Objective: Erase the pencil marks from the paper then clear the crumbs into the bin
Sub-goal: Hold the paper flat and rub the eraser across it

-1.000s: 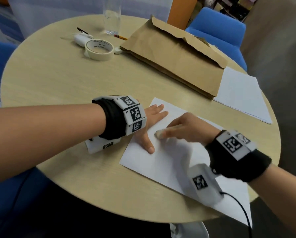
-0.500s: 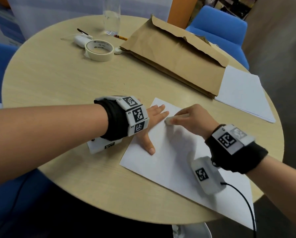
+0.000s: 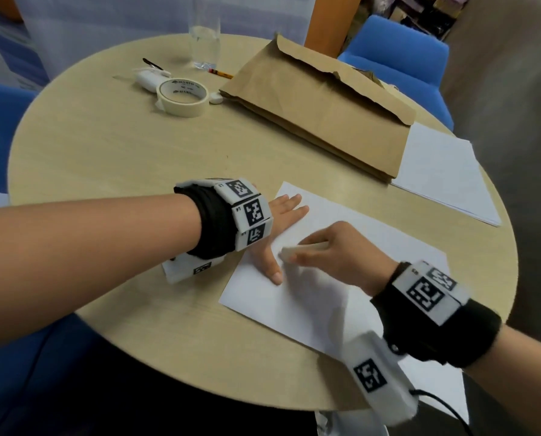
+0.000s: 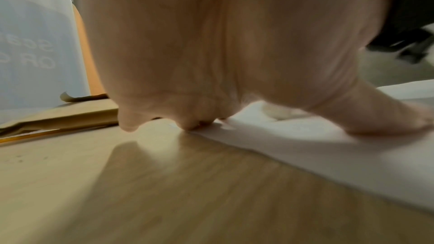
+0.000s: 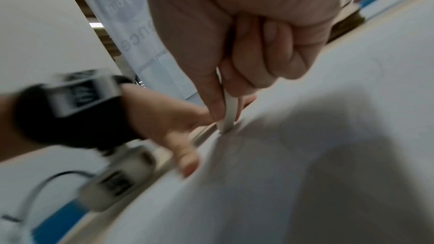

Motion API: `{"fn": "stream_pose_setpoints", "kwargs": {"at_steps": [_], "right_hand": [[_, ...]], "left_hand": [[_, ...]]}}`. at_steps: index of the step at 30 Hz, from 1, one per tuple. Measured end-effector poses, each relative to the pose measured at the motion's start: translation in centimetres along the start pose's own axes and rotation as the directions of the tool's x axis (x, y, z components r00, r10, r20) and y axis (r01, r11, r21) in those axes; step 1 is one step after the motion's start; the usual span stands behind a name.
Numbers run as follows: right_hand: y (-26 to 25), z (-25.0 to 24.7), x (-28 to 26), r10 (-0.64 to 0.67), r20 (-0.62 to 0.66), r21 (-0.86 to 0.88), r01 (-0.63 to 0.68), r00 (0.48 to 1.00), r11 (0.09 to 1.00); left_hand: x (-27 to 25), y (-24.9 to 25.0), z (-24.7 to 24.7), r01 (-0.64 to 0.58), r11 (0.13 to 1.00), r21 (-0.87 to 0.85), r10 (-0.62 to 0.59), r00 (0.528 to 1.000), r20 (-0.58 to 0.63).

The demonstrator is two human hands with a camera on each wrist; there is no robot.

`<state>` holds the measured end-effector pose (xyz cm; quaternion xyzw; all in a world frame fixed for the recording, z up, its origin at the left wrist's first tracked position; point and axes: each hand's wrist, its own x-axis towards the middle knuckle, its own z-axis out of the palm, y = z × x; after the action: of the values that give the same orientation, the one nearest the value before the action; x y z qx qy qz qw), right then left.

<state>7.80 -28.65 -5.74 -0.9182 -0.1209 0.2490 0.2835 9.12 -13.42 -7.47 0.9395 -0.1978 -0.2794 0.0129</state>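
Observation:
A white sheet of paper (image 3: pixel 351 297) lies on the round wooden table (image 3: pixel 112 158), near its front edge. My left hand (image 3: pixel 281 228) lies flat on the sheet's left part, fingers straight and thumb spread, holding it down. My right hand (image 3: pixel 335 250) pinches a white eraser (image 3: pixel 289 252) between thumb and fingers, its tip on the paper just right of my left thumb. In the right wrist view the eraser (image 5: pixel 229 116) touches the paper (image 5: pixel 328 155) beside the left hand (image 5: pixel 173 123). Pencil marks are too faint to make out. No bin is in view.
A brown paper bag (image 3: pixel 319 108) lies flat at the back right, over a stack of white sheets (image 3: pixel 442 174). A roll of masking tape (image 3: pixel 182 96), a white tube, a pencil (image 3: pixel 220 73) and a clear glass (image 3: pixel 204 42) stand at the back. Blue chairs surround the table.
My right hand rubbed the eraser up toward the sheet's far edge, then back down beside my left thumb. The left hand has stayed flat on the paper.

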Motion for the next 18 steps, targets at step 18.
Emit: {"fn": "stream_pose_setpoints", "kwargs": {"at_steps": [18], "right_hand": [[0.0,-1.7,0.7,-0.034,-0.058,-0.017,0.033,0.998,0.999]], "left_hand": [[0.1,-0.3,0.1,-0.012,0.999,0.049,0.01,0.999,0.032]]}}
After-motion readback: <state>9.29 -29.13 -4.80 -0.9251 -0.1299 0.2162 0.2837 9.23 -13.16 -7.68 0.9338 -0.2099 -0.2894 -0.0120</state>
